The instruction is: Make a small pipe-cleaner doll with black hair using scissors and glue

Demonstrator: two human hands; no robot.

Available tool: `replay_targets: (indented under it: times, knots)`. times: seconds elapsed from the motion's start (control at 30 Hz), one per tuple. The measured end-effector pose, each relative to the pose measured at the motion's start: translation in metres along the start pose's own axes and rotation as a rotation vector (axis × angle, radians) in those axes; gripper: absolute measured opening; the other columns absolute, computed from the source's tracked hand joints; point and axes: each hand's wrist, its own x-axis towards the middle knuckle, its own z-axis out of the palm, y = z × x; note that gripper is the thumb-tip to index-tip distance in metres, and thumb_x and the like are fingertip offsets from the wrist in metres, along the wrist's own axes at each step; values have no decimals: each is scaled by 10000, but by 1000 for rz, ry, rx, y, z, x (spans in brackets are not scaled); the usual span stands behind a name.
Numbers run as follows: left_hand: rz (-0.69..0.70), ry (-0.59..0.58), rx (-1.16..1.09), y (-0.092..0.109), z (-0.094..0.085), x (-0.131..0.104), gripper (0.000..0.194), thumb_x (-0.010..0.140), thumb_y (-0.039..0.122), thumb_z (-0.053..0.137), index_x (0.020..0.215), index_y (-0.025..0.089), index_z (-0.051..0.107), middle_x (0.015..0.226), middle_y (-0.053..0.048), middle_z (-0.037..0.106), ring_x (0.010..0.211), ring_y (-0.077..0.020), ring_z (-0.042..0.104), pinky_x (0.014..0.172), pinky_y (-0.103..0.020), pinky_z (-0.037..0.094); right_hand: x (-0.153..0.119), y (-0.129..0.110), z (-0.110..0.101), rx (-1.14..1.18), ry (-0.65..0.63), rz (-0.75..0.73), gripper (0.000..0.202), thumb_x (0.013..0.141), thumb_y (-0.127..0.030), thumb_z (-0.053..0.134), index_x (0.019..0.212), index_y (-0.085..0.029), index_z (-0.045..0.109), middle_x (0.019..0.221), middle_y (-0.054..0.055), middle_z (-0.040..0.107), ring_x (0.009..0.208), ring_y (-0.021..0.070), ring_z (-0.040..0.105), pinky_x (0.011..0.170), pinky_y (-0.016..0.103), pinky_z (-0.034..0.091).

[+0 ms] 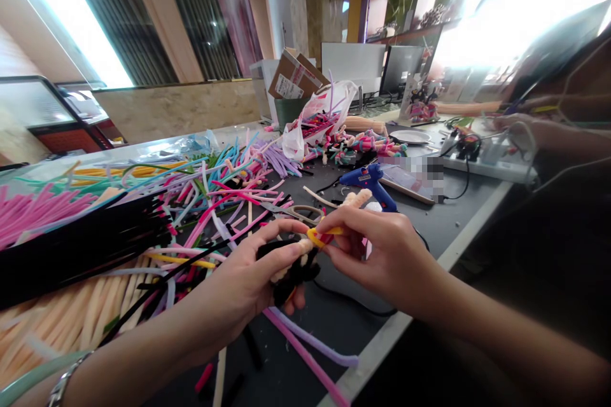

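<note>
My left hand (pixel 243 276) is closed around a small pipe-cleaner figure (pixel 305 270), fuzzy black and cream, held above the dark table. Between the fingertips of my right hand (pixel 382 245) is a yellow pipe cleaner (pixel 314 238), bent in a loop around a cream part of the figure. A bit of red shows just below the yellow. Some of the figure is hidden behind my fingers. Just beyond my hands lie scissors (pixel 308 210) and a blue glue gun (pixel 370 181). A cream fuzzy piece (pixel 358 197) shows above my right hand.
Bundles of black pipe cleaners (pixel 86 254), cream pipe cleaners (pixel 62 318) and pink pipe cleaners (pixel 38 213) cover the left side. A plastic bag (pixel 329 114) and cardboard box (pixel 296 76) stand behind. A tablet-like device (pixel 405 179) and power strip (pixel 491 168) lie right, near another person's blurred arm.
</note>
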Motion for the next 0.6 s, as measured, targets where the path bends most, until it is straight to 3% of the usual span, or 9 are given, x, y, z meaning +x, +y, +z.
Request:
replay_targets:
  times: [0.5,0.6]
  knots:
    - [6,-6,-2,-3,-2,1,301,872,342,630,1139,247,527,795,20,598,553,-91,600,514,-208,461,0,0,-2,0,-7,-3,189,774,-51,596,921,-163,635,608,-83,495,540,44,461,579,173,377]
    - [12,-14,-8,-3,-2,1,289,872,352,632,1126,254,533,793,26,592,553,-85,588,520,-211,465,2,1,-6,42,-62,-16,257,756,-103,635,1007,-157,642,635,-77,490,554,53,461,573,186,381]
